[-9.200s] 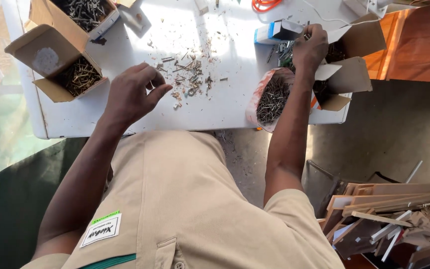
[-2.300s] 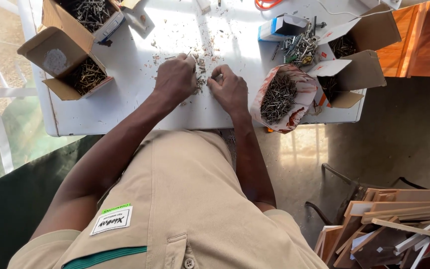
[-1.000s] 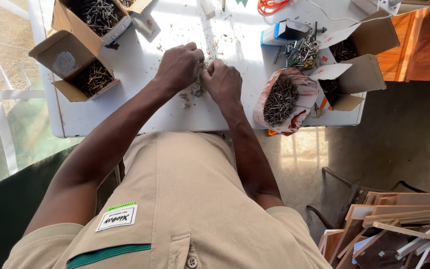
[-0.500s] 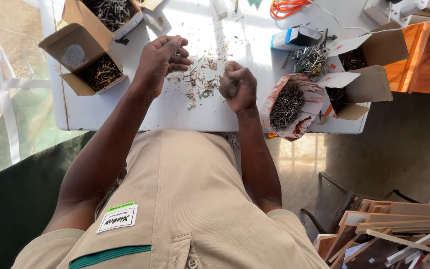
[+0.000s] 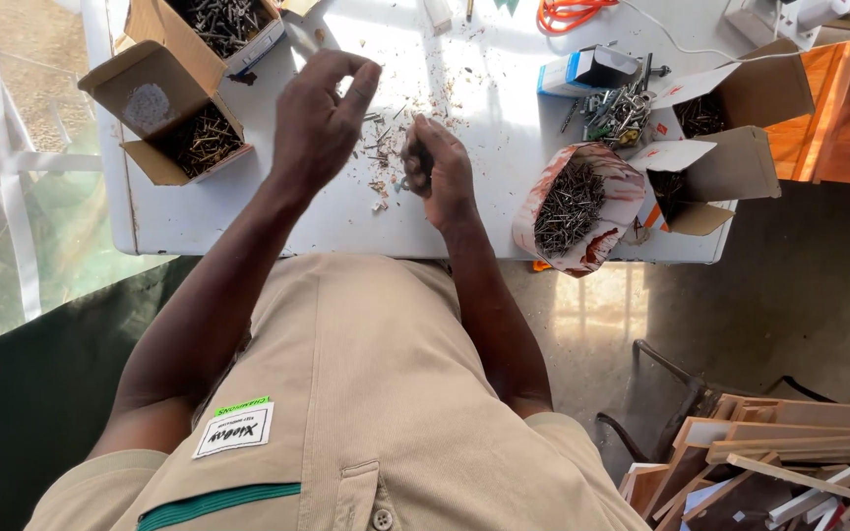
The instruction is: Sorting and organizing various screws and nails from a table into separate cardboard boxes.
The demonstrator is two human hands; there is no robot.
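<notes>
Head view: scattered nails (image 5: pixel 383 157) lie on the white counter (image 5: pixel 248 211) between both hands. Left hand (image 5: pixel 317 123) hovers above them, fingers loosely spread, grasping nothing. Right hand (image 5: pixel 437 177), just right of them, is clenched; contents hidden.

Two hands are over the white table (image 5: pixel 248 221): the left hand (image 5: pixel 319 120) and the right hand (image 5: pixel 437 175). Four brown cardboard boxes stand open on it. Two are at the table's left edge, one box (image 5: pixel 181 128) nearer the front and another box (image 5: pixel 211 28) at the back. Two more are at its right edge, a back box (image 5: pixel 740 96) and a front box (image 5: pixel 710 177). One round torn paper tub (image 5: pixel 573 206) of nails sits at the front edge. One small blue-and-white carton (image 5: pixel 582 71) lies near the back edge, with one loose heap of screws (image 5: pixel 620 113) just beside it. One orange cable (image 5: pixel 573 12) lies at the back edge. The scattered nails (image 5: pixel 384 162) between the hands are too many and too small to count.
</notes>
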